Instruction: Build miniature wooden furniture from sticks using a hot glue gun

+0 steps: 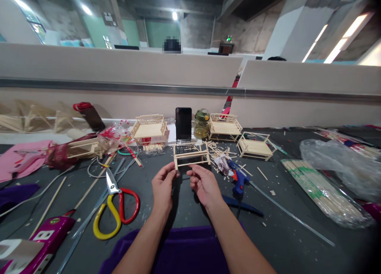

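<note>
My left hand [163, 183] pinches the near left corner of a small wooden stick frame [191, 155] that stands on the dark table. My right hand [203, 183] is curled just below the frame's near rail, fingertips at or close to the wood; I cannot tell whether they grip it. A black phone [183, 123] stands upright just behind the frame. A blue glue gun [239, 180] lies right of my right hand.
Three finished stick bed models [150, 128] [224, 126] [256, 145] sit behind. Red-and-yellow scissors [114, 207] lie to the left, with loose sticks and cables. Bagged bamboo sticks [318, 190] and a clear plastic bag [342, 163] lie right. A grey partition [119, 71] closes the back.
</note>
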{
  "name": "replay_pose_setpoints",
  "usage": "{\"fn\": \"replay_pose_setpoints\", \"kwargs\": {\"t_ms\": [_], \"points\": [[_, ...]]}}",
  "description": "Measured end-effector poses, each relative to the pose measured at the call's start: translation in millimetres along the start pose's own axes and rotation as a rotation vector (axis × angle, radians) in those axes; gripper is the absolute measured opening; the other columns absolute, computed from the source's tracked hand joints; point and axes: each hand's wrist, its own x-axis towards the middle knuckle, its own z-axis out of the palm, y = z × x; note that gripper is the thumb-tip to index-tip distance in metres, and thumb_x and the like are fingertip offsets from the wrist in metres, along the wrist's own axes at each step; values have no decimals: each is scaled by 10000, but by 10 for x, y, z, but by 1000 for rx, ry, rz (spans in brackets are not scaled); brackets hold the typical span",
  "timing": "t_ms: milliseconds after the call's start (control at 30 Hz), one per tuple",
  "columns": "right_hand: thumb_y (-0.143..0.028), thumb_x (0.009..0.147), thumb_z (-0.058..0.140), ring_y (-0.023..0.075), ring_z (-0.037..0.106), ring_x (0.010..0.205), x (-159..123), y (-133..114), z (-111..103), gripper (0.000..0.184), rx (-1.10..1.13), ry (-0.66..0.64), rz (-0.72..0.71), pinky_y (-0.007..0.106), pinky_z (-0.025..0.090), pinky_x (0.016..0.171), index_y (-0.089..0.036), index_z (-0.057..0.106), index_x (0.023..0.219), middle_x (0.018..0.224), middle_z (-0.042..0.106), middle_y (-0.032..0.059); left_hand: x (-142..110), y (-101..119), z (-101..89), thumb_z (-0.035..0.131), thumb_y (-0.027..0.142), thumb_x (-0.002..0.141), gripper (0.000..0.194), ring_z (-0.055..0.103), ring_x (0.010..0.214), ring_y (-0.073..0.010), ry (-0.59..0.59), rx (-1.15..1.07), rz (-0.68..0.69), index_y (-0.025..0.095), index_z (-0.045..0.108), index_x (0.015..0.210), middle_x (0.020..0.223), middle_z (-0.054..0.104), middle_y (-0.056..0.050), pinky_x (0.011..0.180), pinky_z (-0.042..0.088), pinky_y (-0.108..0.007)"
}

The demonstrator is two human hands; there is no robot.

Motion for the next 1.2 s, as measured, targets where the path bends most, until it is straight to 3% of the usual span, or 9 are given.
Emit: {"fn": "replay_pose_setpoints", "kwargs": {"t_ms": [1200], "points": [[-212,641,715,52,454,387,-12,-3,6,226,17,-1,3,149,359,359,-120,674,843,576,661,21,-6,9,7,736,205,612,358,613,651,-114,19,-17,-21,133,709,962,829,712,-50,673,466,-246]]}}
